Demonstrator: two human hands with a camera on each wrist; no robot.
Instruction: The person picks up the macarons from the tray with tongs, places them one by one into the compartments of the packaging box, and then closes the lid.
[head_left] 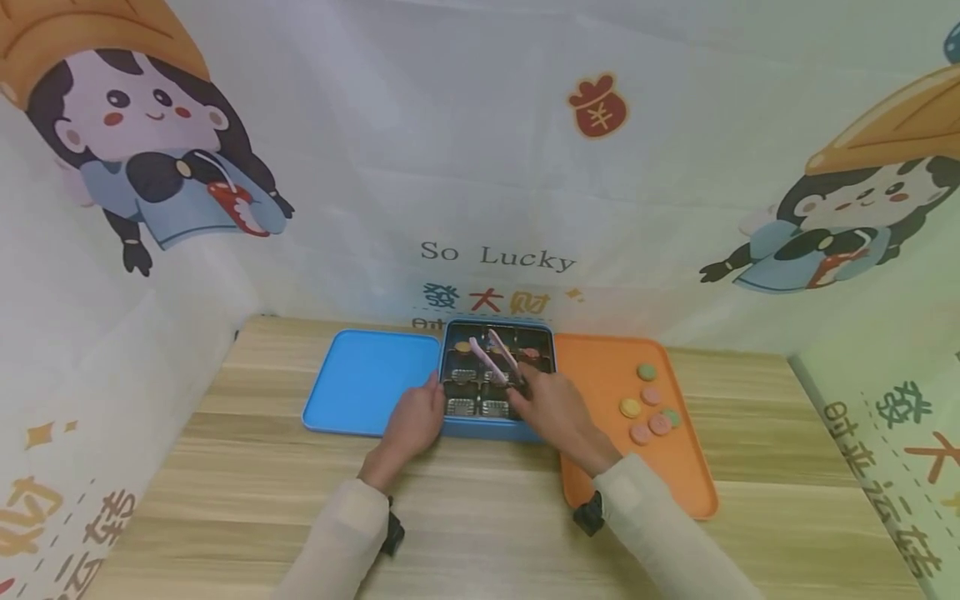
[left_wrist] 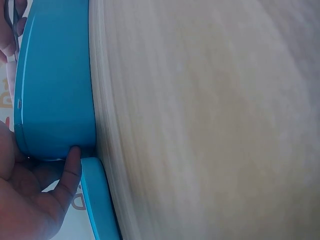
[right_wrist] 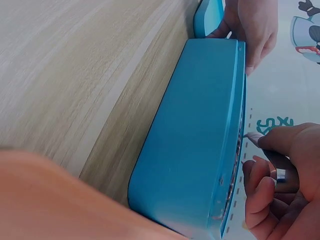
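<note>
A blue box (head_left: 491,429) with a dark divided insert stands at the back middle. My left hand (head_left: 416,417) grips its left wall, fingers against the outside in the left wrist view. In my right hand (head_left: 555,412) is a pair of tongs (head_left: 489,361) with pale pink arms, held over the box. The tong tips are spread, with nothing visible clamped between them. Round macaron-like pieces lie in the far compartments: a yellow piece (head_left: 462,347) at left, a partly hidden one in the middle, and a reddish piece (head_left: 530,353) at right. The nearer visible compartments show bare ridged bottoms.
An orange tray (head_left: 600,475) adjoins the box on the right. It holds several macaron-like pieces, among them a green piece (head_left: 647,372) and a yellow piece (head_left: 630,407). A shallow blue tray or lid (head_left: 371,379) lies to the left. Behind the table hangs a printed cloth (head_left: 360,167).
</note>
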